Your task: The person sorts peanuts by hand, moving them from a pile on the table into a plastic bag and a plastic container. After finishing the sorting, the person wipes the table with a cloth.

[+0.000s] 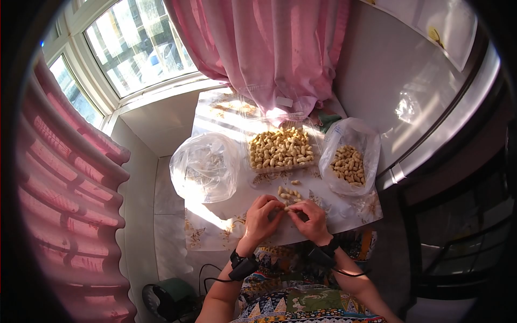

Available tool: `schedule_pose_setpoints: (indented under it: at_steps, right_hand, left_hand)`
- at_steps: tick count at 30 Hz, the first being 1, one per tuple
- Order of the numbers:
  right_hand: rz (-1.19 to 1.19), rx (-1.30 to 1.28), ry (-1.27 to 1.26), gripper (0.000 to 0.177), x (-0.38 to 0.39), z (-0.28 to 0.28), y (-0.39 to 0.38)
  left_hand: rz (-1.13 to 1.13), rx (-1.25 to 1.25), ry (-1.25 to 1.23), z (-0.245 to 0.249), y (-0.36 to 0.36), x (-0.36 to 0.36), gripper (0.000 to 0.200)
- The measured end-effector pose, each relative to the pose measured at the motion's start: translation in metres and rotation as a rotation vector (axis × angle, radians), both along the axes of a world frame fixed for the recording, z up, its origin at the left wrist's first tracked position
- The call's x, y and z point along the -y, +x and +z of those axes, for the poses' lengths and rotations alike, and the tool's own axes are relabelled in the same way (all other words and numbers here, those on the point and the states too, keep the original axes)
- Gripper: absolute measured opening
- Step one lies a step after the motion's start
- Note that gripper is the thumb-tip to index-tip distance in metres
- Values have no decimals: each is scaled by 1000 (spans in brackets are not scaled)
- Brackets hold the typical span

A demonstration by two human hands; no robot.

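Between my fingertips, close to the table's front edge, is a peanut (287, 208) in its shell. My left hand (263, 217) pinches it from one side and my right hand (309, 219) from the other. Just beyond the fingers lies a small group of loose peanuts (290, 192) on the tablecloth. Behind them stands a clear plastic box (285, 167) filled with unshelled peanuts (281, 148). On the right, an open white plastic bag (329, 156) holds more peanuts (348, 164). Another plastic bag (207, 168) stands on the left; its contents are hard to make out.
The table (258, 237) has a flowered cover. Pink curtains (258, 48) hang behind it and at the left, beside a window (137, 43). A dark green cloth (329, 121) lies near the right bag. A dark green round object (175, 295) sits low at the left.
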State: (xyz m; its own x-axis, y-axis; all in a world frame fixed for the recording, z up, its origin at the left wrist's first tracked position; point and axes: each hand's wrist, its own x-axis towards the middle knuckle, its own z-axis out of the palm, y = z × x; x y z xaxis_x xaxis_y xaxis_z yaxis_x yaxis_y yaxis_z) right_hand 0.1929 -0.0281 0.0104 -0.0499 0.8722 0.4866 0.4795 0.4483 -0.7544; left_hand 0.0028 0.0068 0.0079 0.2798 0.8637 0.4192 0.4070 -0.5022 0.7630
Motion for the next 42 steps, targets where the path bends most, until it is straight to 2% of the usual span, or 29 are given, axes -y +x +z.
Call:
schedule_pose_setpoints:
  at_steps: [6,42]
  right_hand:
    - [-86,-30,8,15,2,-1,0]
    - [-54,2,-7,17,2,-5,1]
  left_hand:
    - [-3,-1,-7,3,0,0,20]
    - [4,1,22,0,0,0,18]
